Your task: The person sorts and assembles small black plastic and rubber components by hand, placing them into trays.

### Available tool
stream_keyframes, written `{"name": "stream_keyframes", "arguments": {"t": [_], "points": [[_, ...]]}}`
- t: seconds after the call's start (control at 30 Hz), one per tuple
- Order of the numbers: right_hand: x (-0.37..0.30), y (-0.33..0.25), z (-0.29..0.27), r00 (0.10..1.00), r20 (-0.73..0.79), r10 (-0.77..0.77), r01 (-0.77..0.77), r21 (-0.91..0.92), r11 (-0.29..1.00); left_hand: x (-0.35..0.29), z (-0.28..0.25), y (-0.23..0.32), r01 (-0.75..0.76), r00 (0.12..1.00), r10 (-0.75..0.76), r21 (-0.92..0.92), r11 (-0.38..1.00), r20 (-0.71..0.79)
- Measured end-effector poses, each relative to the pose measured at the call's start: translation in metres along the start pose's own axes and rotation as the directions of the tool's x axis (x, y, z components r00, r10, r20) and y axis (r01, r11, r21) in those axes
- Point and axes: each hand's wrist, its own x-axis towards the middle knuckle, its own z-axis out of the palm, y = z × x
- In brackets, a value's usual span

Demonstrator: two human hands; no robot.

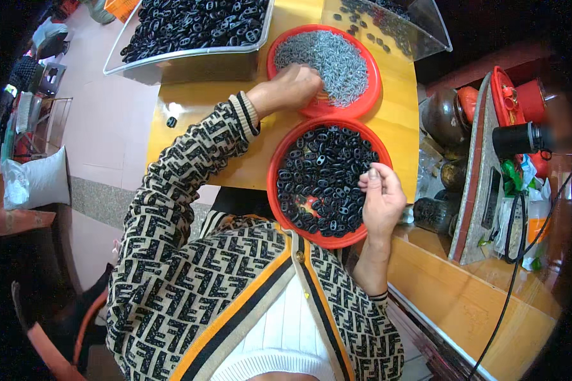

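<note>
— While both red trays sit close along the counter point(400, 114)'s right edge, why the split hands?

— Left hand point(286, 89) dips curled fingers into the far tray of grey metal bits point(337, 57); right hand point(380, 202) pinches something small over the near tray of black pieces point(321, 181), everything within reach.

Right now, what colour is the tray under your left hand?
Red: the round tray of small grey metal pieces, seen in the head view.
</note>
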Motion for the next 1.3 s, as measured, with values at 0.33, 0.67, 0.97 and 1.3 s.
{"name": "stream_keyframes", "arguments": {"t": [0.33,0.67,0.97,1.3], "points": [[-0.002,-0.012,0.031,0.969,0.229,0.095,-0.146,0.222,0.964,-0.046,-0.049,0.066,0.261,0.897,-0.441,-0.777,0.573,-0.023],[-0.007,-0.024,0.049,0.932,0.362,-0.009,-0.100,0.282,0.954,-0.111,-0.038,0.130,0.046,0.758,-0.572,-0.901,-0.431,0.313],[-0.020,-0.051,0.053,0.920,0.366,0.142,-0.250,0.268,0.930,-0.111,-0.044,0.136,-0.045,0.804,-0.530,-0.861,-0.507,0.270],[-0.024,-0.039,0.055,0.954,0.299,0.016,-0.047,0.096,0.994,-0.110,-0.045,0.138,0.010,0.815,-0.522,-0.908,-0.419,0.250]]}}
